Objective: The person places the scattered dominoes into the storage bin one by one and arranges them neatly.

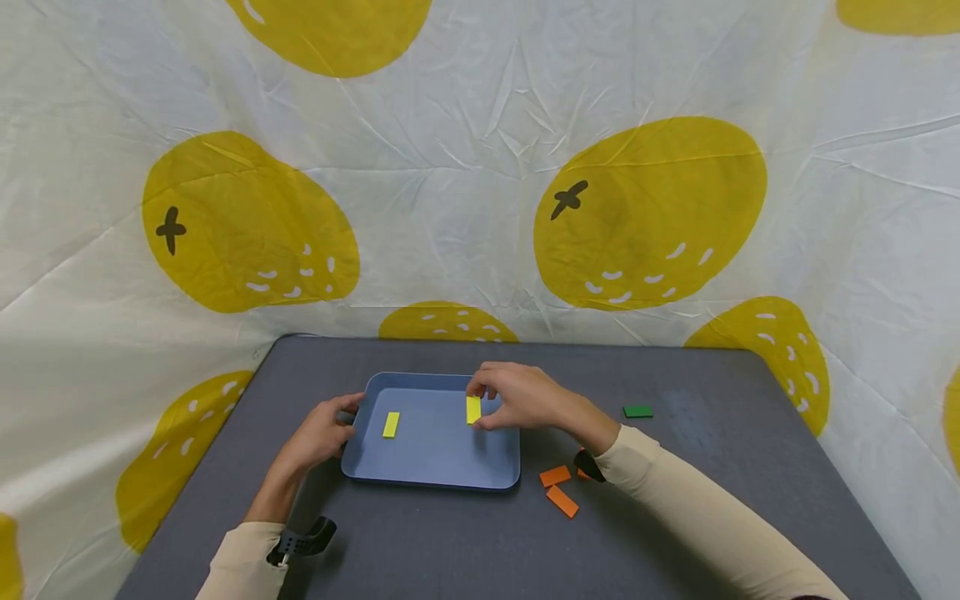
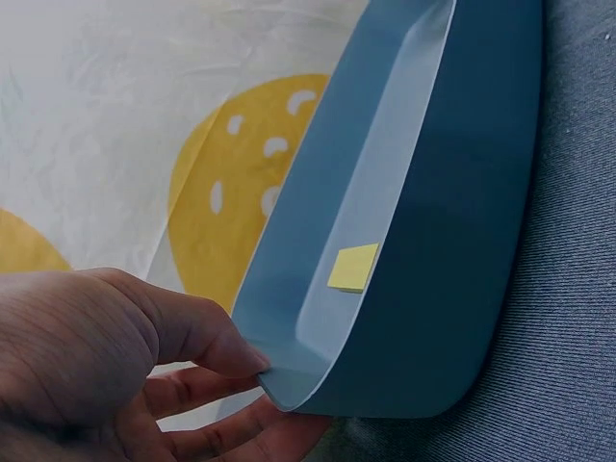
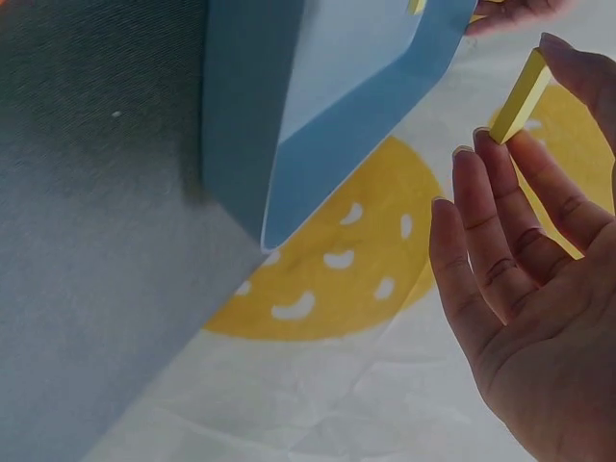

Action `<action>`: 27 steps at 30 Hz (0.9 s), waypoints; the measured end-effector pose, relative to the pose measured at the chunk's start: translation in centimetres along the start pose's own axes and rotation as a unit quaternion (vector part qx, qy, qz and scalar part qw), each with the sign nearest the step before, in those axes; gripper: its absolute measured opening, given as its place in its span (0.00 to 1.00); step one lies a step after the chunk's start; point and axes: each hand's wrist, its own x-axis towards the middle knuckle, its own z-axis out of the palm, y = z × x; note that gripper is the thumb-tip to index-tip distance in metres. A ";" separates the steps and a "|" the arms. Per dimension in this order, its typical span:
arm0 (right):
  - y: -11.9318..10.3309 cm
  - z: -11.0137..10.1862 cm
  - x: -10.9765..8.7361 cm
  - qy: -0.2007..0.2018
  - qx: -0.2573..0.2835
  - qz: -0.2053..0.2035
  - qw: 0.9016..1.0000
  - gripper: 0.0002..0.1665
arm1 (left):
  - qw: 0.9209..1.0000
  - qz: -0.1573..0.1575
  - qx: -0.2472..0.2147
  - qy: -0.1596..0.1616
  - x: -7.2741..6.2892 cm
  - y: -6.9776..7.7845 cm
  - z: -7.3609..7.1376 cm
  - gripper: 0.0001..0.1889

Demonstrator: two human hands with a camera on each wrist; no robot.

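A blue tray (image 1: 435, 454) rests on the table. My left hand (image 1: 318, 435) grips its left side, and the left wrist view shows the thumb over the rim (image 2: 279, 390) with fingers on the outer side. Between thumb and fingertips, my right hand (image 1: 528, 398) pinches a yellow block (image 1: 473, 410) above the right part of the tray. The right wrist view shows that block (image 3: 521, 96) held by its ends, apart from the tray. Another yellow block (image 1: 391, 425) lies flat on the tray floor at the left.
Orange blocks (image 1: 555, 476) lie on the dark grey table (image 1: 420, 542) right of the tray, one partly hidden by the right wrist. A green block (image 1: 638, 412) lies farther right. Behind the table hangs a white cloth (image 1: 450, 233) printed with yellow fruit.
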 end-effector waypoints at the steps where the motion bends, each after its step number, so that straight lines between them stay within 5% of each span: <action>1: -0.1 0.1 0.3 -0.001 0.000 -0.004 1.000 0.23 | 1.000 0.001 0.001 0.000 0.1 0.0 0.0 0.33; 27: -2.1 3.5 6.3 -0.055 0.000 -0.024 0.998 0.23 | 1.000 0.005 0.009 0.006 0.2 -0.2 0.2 0.32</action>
